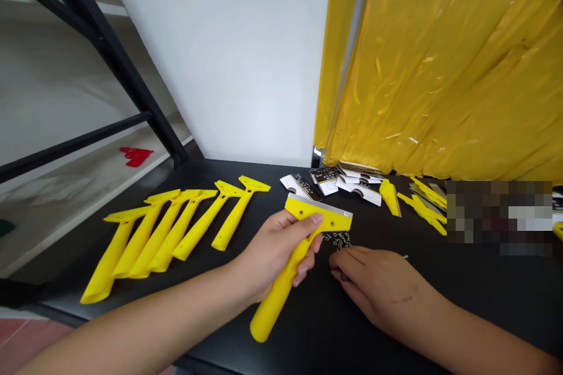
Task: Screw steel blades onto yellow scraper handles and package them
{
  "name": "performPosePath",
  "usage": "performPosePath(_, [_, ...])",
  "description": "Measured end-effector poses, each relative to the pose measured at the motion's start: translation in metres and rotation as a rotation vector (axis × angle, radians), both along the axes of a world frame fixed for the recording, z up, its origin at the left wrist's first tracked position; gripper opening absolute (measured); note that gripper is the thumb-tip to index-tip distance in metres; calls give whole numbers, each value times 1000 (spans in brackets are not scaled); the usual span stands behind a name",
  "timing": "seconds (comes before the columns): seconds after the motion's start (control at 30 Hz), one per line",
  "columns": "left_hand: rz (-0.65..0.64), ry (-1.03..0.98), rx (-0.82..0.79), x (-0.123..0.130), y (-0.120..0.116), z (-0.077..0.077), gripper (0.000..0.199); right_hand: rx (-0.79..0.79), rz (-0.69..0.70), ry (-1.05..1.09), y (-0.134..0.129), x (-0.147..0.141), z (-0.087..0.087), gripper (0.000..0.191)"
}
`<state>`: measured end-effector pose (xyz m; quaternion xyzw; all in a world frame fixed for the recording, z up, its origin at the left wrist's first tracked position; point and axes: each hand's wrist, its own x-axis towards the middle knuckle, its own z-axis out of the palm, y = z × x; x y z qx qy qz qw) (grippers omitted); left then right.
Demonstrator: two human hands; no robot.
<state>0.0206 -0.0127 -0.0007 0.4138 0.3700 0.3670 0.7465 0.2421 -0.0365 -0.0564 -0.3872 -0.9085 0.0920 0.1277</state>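
Note:
My left hand (285,246) grips a yellow scraper (279,293), its thumb pressed on the head and the handle slanting down toward the front. A metal blade edge (328,204) runs along the top of that head, and two small holes show in its face. Beside it, my right hand (373,281) is closed low over the table at a scatter of small metal hardware (339,240). Something dark shows by its curled fingers, too hidden to name. Several yellow scraper handles (197,222) lie in a slanted row to the left.
Black-and-white cards (358,181) are piled at the back of the black table (308,328). Loose yellow head pieces (424,211) lie to the right, next to a blurred-out patch. Yellow wrapping (440,70) and a white panel (229,58) stand behind; a black frame (109,53) rises at left.

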Motion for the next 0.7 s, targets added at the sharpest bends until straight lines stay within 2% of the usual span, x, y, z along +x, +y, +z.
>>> performPosePath(0.13, [-49, 12, -5, 0, -3, 0, 42, -61, -16, 37, 1, 5, 6, 20])
performPosePath(0.23, [-121, 27, -3, -2, -9, 2, 47, -200, -70, 201, 0, 11, 21, 19])
performPosePath(0.3, [-138, 9, -1, -2, -13, 4, 46, -361, -130, 416, 0, 13, 33, 16])
performPosePath(0.4, [-141, -31, -10, -1, -17, 5, 42, -745, -258, 767, 0, 14, 46, 14])
performPosePath(0.47, [-143, -45, -20, 0, -18, 4, 40, -1023, -327, 974, 1, 12, 49, 18])
performPosePath(0.53, [-140, -47, -24, 1, -17, 3, 39, -1221, -336, 1134, 1, 11, 49, 22])
performPosePath(0.6, [-135, -41, -25, 2, -16, 2, 40, -1323, -310, 1231, 1, 11, 47, 24])
performPosePath(0.7, [-115, -27, -27, 2, -14, 0, 40, -1375, -284, 1312, 2, 13, 43, 25])
